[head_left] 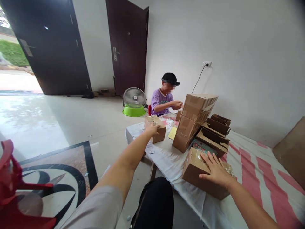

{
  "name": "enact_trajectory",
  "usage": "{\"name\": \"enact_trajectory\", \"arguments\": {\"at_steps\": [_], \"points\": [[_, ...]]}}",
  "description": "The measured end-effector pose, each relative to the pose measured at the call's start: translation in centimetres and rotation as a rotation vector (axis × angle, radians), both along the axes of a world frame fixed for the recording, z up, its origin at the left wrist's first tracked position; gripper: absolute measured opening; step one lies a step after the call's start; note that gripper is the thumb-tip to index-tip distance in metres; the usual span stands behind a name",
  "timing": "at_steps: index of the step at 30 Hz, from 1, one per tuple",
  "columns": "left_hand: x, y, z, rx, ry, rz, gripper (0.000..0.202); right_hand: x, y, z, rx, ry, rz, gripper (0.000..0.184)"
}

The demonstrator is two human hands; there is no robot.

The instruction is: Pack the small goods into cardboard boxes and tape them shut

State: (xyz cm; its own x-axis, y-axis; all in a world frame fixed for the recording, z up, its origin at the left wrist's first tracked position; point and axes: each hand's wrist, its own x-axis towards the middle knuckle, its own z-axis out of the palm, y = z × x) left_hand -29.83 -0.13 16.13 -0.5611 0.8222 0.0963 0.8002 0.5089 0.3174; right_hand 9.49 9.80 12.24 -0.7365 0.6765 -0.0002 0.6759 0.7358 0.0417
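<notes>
My left hand (152, 129) reaches out to a small brown cardboard box (159, 137) at the table's left edge. It rests on the box's top near edge with the fingers stretched out, partly hidden by the hand itself. My right hand (215, 168) lies flat with spread fingers on a larger taped cardboard box (194, 170) at the table's near side. Clear tape (199, 155) shows on top of that box. Behind it lies a green printed packet (203, 147), beside open cardboard boxes (215, 135) in a row.
Taped boxes (188, 124) stand stacked mid-table. A yellow sheet (172, 133) and a white object (170, 122) lie left of them. Across the table sits a person (162, 101) in a purple shirt. A fan (134, 97) on a green base and a red chair (14, 184) stand on the floor.
</notes>
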Motion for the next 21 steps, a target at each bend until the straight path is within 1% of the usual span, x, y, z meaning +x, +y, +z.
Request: {"name": "enact_trajectory", "arguments": {"at_steps": [2, 4, 7, 10, 13, 14, 15, 17, 18, 19, 20, 21], "points": [[-0.5, -0.2, -0.9, 0.025, -0.007, -0.018, 0.066, 0.0, 0.0, 0.0, 0.018, 0.021, 0.007, 0.099], [-0.3, -0.8, -1.6, 0.067, 0.000, -0.036, 0.062, 0.2, 0.0, -0.2, 0.044, 0.057, 0.024, 0.095], [0.7, -2.5, -1.8, 0.112, 0.017, -0.102, 0.060, 0.3, 0.0, -0.4, 0.062, 0.104, 0.044, 0.092], [2.9, -5.3, -1.7, 0.154, 0.031, -0.187, 0.061, 0.3, 0.0, -0.3, 0.056, 0.132, 0.051, 0.090], [6.0, -8.2, -2.1, 0.242, 0.011, -0.268, 0.062, 0.2, -0.2, 0.0, 0.053, 0.139, 0.055, 0.091], [7.0, -8.9, -2.3, 0.272, -0.009, -0.320, 0.063, 0.2, -0.4, 0.2, 0.053, 0.140, 0.055, 0.091], [7.8, -9.4, -2.5, 0.286, -0.040, -0.399, 0.062, 0.1, -0.6, 0.4, 0.052, 0.141, 0.055, 0.092], [8.8, -9.9, -2.9, 0.268, -0.123, -0.591, 0.060, 0.1, -1.4, 0.9, 0.060, 0.146, 0.044, 0.091], [8.9, -9.8, -3.0, 0.244, -0.160, -0.667, 0.059, 0.1, -1.9, 1.0, 0.073, 0.150, 0.021, 0.091], [8.9, -9.7, -3.0, 0.224, -0.185, -0.707, 0.058, 0.3, -2.4, 1.1, 0.094, 0.155, -0.019, 0.089], [8.9, -9.4, -3.0, 0.216, -0.191, -0.701, 0.057, 0.6, -3.0, 1.2, 0.121, 0.162, -0.069, 0.088], [8.9, -9.3, -2.8, 0.224, -0.174, -0.656, 0.056, 0.9, -3.6, 1.3, 0.151, 0.169, -0.120, 0.088]]}}
